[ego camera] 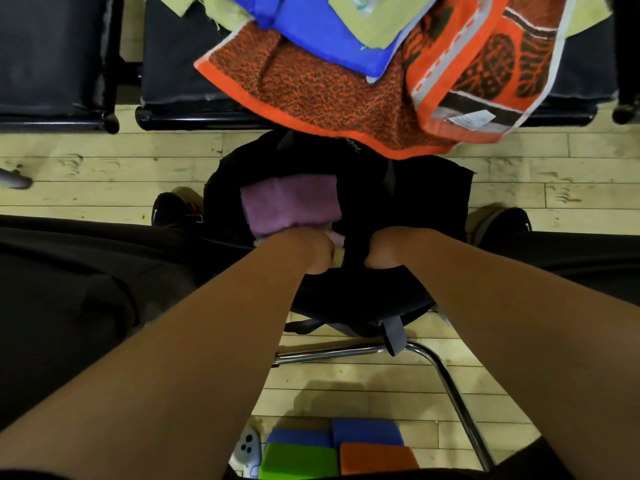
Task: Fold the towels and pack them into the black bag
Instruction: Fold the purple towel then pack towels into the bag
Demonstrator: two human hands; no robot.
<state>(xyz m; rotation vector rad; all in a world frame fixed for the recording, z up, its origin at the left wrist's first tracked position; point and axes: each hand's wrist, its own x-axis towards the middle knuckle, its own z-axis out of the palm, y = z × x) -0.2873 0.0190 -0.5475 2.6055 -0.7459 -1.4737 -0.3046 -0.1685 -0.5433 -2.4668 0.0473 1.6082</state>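
Left hand [313,249] and right hand [382,249] reach inside the floppy black cloth bag [415,202], probably settling the folded purple terry towel [291,202] (fingers hidden, so I cannot tell their grip).

view: head | faces: steeply down, forward | range: close over black bag [408,209]

Black bag [408,202] sits open on the floor [104,168], mouth gaping upward, its dark fabric slumped and soft. Inside, on the left half, a purple towel [291,206] lies folded flat on top, and just under its near edge peek a pale pink layer [337,239] and a yellow one [338,257], stacked. Up above, the unfolded heap waits on the black seat [173,64]: a speckled orange-brown towel [311,91] spills over the seat's front edge above the bag, with a blue towel [322,32], a pale yellow-green towel [374,19] and an orange leaf-patterned towel [485,64] draped over it
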